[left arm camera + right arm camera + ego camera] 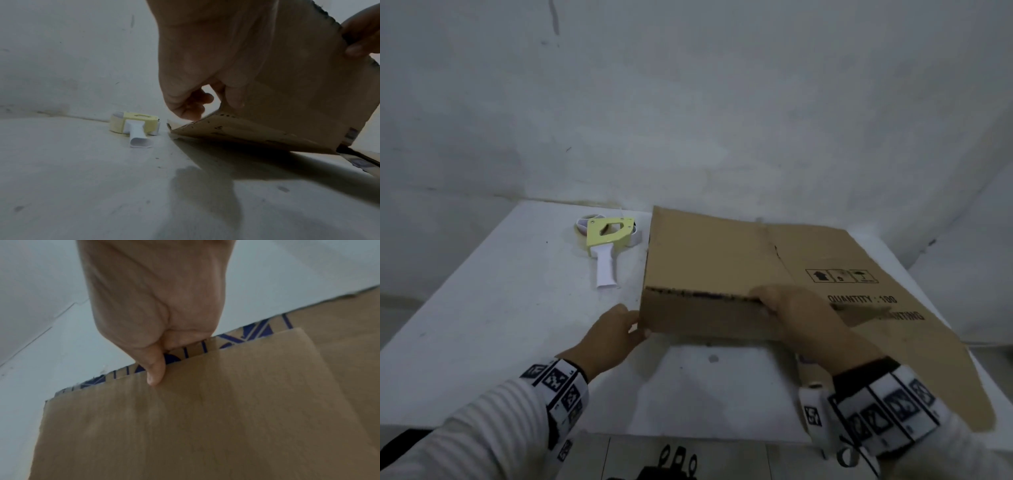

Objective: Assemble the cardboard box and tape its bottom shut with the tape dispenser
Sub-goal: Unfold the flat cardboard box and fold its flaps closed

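A flattened brown cardboard box (722, 260) with black print lies on the white table (500, 308), its near flap lifted. My left hand (613, 329) holds the flap's left corner; in the left wrist view the left hand (205, 73) has its thumb on the box (287, 97). My right hand (801, 315) grips the flap's near edge, thumb pressed on the box (205, 418) in the right wrist view, where the right hand (156, 321) pinches it. The yellow tape dispenser (607, 240) with a white handle lies left of the box; the dispenser (135, 126) is untouched.
A pale wall (688, 102) rises right behind the table. The table's front edge runs just below my wrists, with dark gear (674, 462) beneath it. Bare tabletop lies to the left of the dispenser and in front of the box.
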`<state>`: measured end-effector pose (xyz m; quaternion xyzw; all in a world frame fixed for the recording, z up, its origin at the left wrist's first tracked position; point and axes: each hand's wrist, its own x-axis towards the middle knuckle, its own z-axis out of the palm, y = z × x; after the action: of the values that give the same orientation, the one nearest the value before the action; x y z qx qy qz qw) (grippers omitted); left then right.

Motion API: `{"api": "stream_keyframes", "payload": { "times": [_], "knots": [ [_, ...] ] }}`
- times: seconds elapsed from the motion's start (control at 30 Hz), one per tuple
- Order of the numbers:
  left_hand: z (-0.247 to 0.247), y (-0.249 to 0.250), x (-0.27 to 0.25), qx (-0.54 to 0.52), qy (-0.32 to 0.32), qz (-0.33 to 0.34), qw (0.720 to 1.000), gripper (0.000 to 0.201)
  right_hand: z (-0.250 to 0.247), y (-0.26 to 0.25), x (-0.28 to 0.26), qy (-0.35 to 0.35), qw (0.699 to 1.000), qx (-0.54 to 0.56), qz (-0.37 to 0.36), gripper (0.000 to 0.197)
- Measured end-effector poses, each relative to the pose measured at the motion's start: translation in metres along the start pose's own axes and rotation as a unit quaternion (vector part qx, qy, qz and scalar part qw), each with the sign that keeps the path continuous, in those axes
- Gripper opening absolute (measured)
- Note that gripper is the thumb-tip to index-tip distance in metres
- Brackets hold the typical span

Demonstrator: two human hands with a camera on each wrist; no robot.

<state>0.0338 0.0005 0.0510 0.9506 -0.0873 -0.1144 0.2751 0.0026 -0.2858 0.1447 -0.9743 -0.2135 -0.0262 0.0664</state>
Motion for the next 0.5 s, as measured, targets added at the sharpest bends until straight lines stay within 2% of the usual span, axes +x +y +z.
{"api": "stream_keyframes", "payload": {
  "times": [0.1,0.23,0.4,0.5],
  "knots": [
    [-0.011,0.011,0.001,-0.02,0.049,0.077,0.996,0.032,-0.034,0.006,0.014,0.093,0.995,-0.036,-0.013,0.027],
    [-0.037,0.046,-0.005,-0.098,0.053,0.06,0.992,0.038,-0.079,0.013,0.035,0.194,0.974,-0.119,-0.019,0.029],
    [-0.061,0.073,0.001,-0.119,0.175,0.087,0.973,0.028,-0.132,0.018,0.054,0.267,0.958,-0.107,0.004,0.034],
    [-0.076,0.086,0.003,-0.147,0.22,0.106,0.959,0.016,-0.153,0.022,0.07,0.288,0.954,-0.079,0.005,0.036]
  ]
}}
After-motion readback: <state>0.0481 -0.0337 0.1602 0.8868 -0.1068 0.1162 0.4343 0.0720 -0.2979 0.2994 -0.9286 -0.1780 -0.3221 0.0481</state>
